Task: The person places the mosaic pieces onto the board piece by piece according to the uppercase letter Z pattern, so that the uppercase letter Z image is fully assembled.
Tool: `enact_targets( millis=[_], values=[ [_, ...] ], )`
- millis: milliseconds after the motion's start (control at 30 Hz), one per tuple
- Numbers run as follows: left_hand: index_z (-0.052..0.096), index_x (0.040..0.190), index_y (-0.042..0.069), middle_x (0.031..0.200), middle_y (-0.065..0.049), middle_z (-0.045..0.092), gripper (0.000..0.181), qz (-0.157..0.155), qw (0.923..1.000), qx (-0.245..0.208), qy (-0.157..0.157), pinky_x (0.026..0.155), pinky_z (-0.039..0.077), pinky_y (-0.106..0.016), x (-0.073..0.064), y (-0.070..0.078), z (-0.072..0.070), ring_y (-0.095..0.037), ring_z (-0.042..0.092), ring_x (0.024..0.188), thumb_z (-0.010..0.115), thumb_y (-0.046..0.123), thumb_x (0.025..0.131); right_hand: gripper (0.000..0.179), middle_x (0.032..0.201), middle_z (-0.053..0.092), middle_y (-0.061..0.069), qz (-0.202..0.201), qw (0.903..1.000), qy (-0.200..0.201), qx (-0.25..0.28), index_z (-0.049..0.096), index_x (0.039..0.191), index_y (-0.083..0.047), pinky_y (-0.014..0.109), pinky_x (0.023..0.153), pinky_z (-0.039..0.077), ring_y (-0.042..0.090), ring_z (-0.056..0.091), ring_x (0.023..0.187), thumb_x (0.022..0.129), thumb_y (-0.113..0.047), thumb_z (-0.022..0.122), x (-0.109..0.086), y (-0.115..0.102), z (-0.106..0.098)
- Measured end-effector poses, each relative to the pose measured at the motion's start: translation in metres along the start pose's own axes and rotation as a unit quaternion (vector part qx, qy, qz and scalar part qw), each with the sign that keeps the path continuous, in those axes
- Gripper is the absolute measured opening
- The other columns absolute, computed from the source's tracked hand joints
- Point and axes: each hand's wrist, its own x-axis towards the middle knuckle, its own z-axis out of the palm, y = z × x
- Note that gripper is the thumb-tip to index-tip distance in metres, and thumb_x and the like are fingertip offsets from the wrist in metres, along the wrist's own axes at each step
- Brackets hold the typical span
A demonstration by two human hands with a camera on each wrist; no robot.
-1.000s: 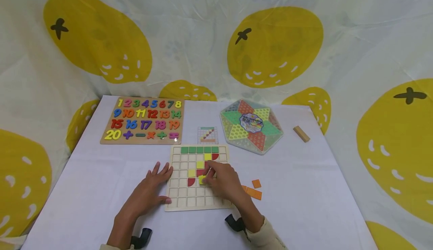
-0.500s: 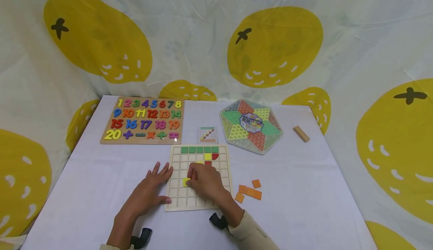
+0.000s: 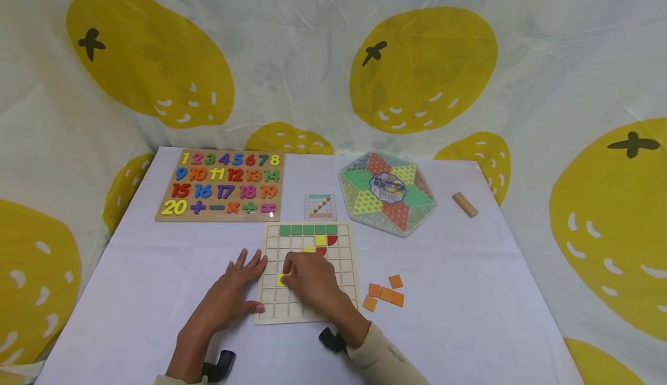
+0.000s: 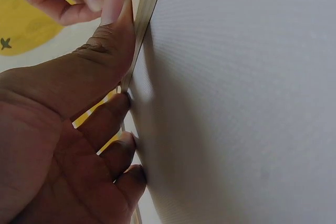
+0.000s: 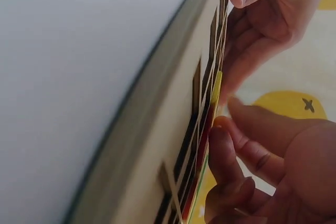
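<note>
A wooden grid board [image 3: 289, 313] lies flat on the table, with a row of green tiles [image 3: 308, 230] along its far side and yellow and red tiles set below. My right hand [image 3: 311, 281] is over the board's middle and pinches a yellow square tile [image 3: 280, 280] at a cell left of centre. In the right wrist view this yellow tile [image 5: 217, 88] sits at the board's surface beside a red piece [image 5: 206, 129]. My left hand [image 3: 229, 286] rests with spread fingers at the board's left edge, the thumb on its near corner. Several tiles are hidden under my right hand.
Several orange square tiles [image 3: 392, 296] lie right of the board. Behind it is a small pattern card [image 3: 320, 207]. A number puzzle [image 3: 221, 185] stands at the back left, a hexagonal star game board [image 3: 387, 194] at the back right, and a wooden block [image 3: 464, 205] farther right.
My right hand has moved left across the board with the yellow tile, from near the centre to a cell farther left. My left hand stays at the board's edge.
</note>
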Motion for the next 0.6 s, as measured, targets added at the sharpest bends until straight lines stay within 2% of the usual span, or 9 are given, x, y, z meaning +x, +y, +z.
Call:
enact_targets(
  millis=[200, 367, 600],
  values=[
    [0.044, 0.161, 0.015, 0.171, -0.008, 0.035, 0.105, 0.006, 1.0, 0.002, 0.001, 0.128, 0.019, -0.065, 0.0, 0.0, 0.001, -0.044, 0.014, 0.165, 0.098, 0.029, 0.072, 0.018, 0.07, 0.062, -0.015, 0.002, 0.9986, 0.005, 0.053, 0.075, 0.098, -0.026, 0.024, 0.062, 0.043, 0.005, 0.055, 0.071, 0.09, -0.037, 0.087, -0.011, 0.012, -0.015],
    [0.041, 0.162, 0.016, 0.171, -0.004, 0.033, 0.107, 0.001, 1.0, -0.005, 0.002, 0.13, 0.016, -0.064, 0.001, 0.001, 0.001, -0.042, 0.011, 0.166, 0.099, 0.028, 0.072, 0.021, 0.075, 0.066, -0.015, 0.004, 0.9958, 0.019, 0.089, 0.078, 0.103, -0.023, 0.025, 0.068, 0.045, 0.008, 0.059, 0.078, 0.087, -0.031, 0.089, -0.028, 0.025, -0.036],
    [0.041, 0.162, 0.016, 0.171, -0.003, 0.031, 0.109, -0.01, 0.9999, -0.003, -0.001, 0.131, 0.016, -0.062, 0.002, -0.001, 0.002, -0.04, 0.01, 0.166, 0.1, 0.026, 0.07, 0.026, 0.079, 0.067, -0.016, 0.027, 0.9933, 0.032, 0.108, 0.078, 0.108, -0.024, 0.024, 0.061, 0.042, 0.011, 0.053, 0.066, 0.085, -0.024, 0.091, -0.055, 0.052, -0.059]
  ],
)
